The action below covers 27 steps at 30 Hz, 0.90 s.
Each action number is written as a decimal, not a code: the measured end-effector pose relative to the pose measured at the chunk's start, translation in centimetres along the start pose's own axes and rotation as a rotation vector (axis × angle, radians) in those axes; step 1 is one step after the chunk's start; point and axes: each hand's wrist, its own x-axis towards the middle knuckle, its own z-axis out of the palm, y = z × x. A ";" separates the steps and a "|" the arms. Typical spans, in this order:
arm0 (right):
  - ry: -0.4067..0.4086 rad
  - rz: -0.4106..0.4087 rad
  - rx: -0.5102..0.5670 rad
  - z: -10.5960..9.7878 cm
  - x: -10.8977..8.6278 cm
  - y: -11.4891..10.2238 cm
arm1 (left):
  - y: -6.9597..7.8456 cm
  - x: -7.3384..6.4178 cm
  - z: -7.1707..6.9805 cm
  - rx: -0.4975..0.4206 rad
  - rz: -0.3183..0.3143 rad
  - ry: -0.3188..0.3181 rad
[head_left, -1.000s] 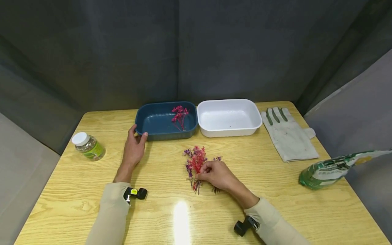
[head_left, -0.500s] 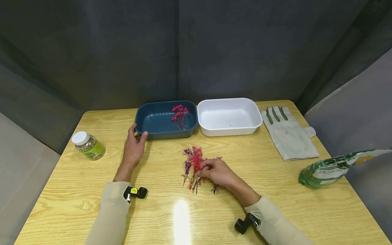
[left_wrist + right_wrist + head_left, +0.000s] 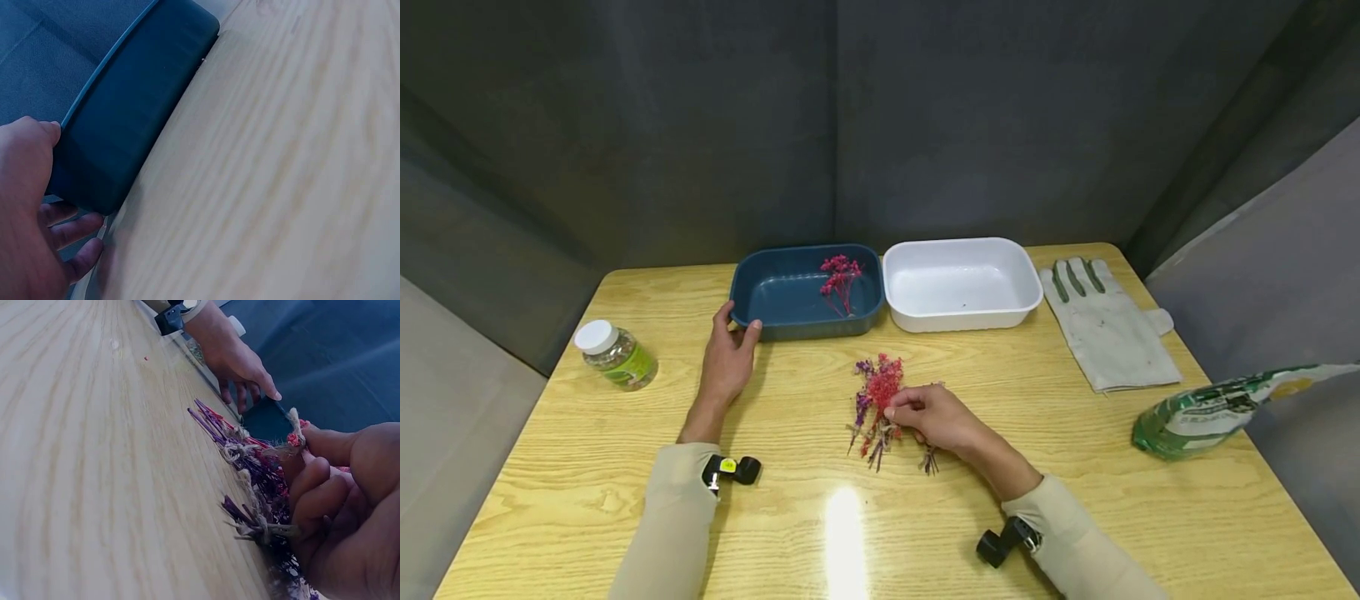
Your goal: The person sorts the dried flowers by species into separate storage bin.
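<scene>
1. My left hand [image 3: 727, 364] is spread around the near left corner of the blue tray [image 3: 782, 302], thumb on its rim.
2. My right hand [image 3: 936, 417] pinches the red flowers [image 3: 883, 385] by their twine [image 3: 295, 422], in front of the blue tray.
3. Purple flowers [image 3: 861, 407] lie beside them; a pink sprig [image 3: 841, 282] lies inside the blue tray, toward its right end.
4. A white tray [image 3: 955, 286] stands just right of the blue tray.

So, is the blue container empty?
Not empty: the head view shows a pink flower sprig inside the blue container, toward its right end.
</scene>
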 end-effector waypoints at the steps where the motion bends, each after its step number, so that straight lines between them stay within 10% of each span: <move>1: 0.000 0.005 0.004 0.0 0.0 0.0 | 0.0 0.0 0.0 0.000 0.000 -0.001; 27: -0.026 -0.017 0.147 -0.6 0.2 0.6 | -0.1 0.0 -0.1 0.006 0.000 -0.009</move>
